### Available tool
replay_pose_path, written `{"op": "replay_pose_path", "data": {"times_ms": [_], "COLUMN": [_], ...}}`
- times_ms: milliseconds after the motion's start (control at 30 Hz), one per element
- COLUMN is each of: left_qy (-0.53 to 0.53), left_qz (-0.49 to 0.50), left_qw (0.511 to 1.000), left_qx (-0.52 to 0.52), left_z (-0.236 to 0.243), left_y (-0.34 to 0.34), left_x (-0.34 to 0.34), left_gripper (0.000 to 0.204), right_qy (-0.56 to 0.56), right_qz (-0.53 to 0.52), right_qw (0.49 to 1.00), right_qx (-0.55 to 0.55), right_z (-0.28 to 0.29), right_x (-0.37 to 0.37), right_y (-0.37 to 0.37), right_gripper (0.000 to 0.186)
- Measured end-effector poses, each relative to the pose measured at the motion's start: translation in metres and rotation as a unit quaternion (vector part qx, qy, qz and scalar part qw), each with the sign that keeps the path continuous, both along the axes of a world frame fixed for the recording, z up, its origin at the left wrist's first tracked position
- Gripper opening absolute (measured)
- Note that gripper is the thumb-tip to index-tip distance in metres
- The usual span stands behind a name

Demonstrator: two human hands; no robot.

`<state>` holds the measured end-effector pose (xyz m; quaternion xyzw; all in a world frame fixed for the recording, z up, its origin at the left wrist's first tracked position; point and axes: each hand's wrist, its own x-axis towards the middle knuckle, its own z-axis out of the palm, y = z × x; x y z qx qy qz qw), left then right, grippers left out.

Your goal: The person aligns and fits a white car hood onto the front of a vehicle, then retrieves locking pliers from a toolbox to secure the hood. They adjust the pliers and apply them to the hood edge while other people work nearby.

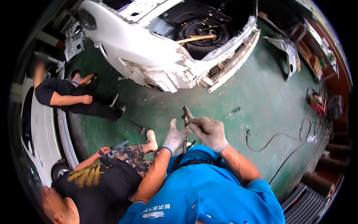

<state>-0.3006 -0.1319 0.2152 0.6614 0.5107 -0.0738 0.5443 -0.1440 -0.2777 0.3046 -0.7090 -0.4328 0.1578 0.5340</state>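
Note:
My left hand (174,138), in a pale work glove, has its thumb raised and its fingers across a long metal tool (185,120) held upright before my waist. The tool has a hooked, brownish head and a narrow shaft; its exact kind is unclear. From the other side, my right hand (209,130), in a greyer glove, is closed with its fingertips against the tool just below the head. Its curled fingers partly hide the grip. Beyond my hands stands a white car body (149,48), cut open and dirty at its near corner.
A hammer (138,128) and a thin tool (233,112) lie on the green floor. Cables (272,135) run along the right. A person (108,183) in camouflage shorts is close at my left; another in black (71,95) is farther off, beside a white car (44,130).

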Motion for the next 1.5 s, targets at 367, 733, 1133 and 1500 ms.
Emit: {"op": "replay_pose_path", "data": {"times_ms": [367,733,1133,1500], "left_qy": [-0.134,-0.047,-0.041,-0.111], "left_qz": [-0.023,-0.211,-0.269,-0.295], "left_qw": [0.99,0.958,0.878,0.894], "left_qx": [0.037,0.188,0.394,0.319], "left_z": [0.058,0.082,0.1,0.074], "left_y": [-0.025,-0.01,-0.01,0.005], "left_x": [0.031,-0.001,-0.008,0.003], "left_gripper": [0.028,0.038,0.113,0.1], "right_qy": [0.343,0.23,0.343,0.412], "right_qz": [-0.032,0.149,0.17,0.163], "right_qw": [0.93,0.925,0.885,0.856], "right_qx": [-0.127,-0.264,-0.266,-0.265], "right_z": [0.004,0.01,0.001,0.011], "right_x": [0.025,0.02,-0.015,-0.019], "right_y": [-0.055,-0.038,-0.016,-0.023], "right_gripper": [0.056,0.063,0.047,0.047]}}
